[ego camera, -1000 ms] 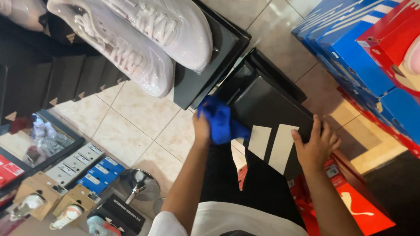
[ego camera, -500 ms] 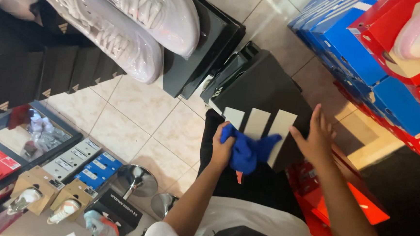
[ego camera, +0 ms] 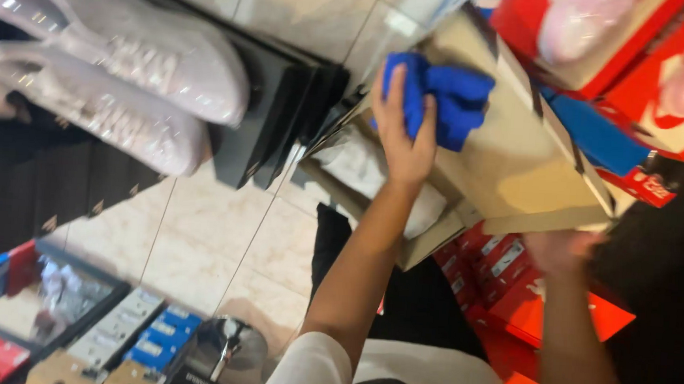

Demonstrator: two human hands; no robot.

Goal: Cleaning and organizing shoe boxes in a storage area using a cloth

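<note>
My left hand (ego camera: 402, 132) presses a blue cloth (ego camera: 443, 95) against the inside of the raised brown lid of a shoe box (ego camera: 518, 163). The box is open, with white paper (ego camera: 367, 174) showing inside it. My right hand (ego camera: 560, 249), blurred, grips the lower right edge of that lid and holds it up. The box sits over my lap, above my dark trousers.
Two pale pink sneakers (ego camera: 120, 68) rest on black boxes (ego camera: 275, 125) at the upper left. Red and blue shoe boxes (ego camera: 602, 81) are stacked at the upper right, more red boxes (ego camera: 525, 298) lie by my right side. Small boxes and a tray (ego camera: 74, 310) sit on the tiled floor (ego camera: 221, 232).
The black box was shut with my hands on its lid; now the lid is lifted open, its brown inside showing. My left hand with the cloth moved up onto it.
</note>
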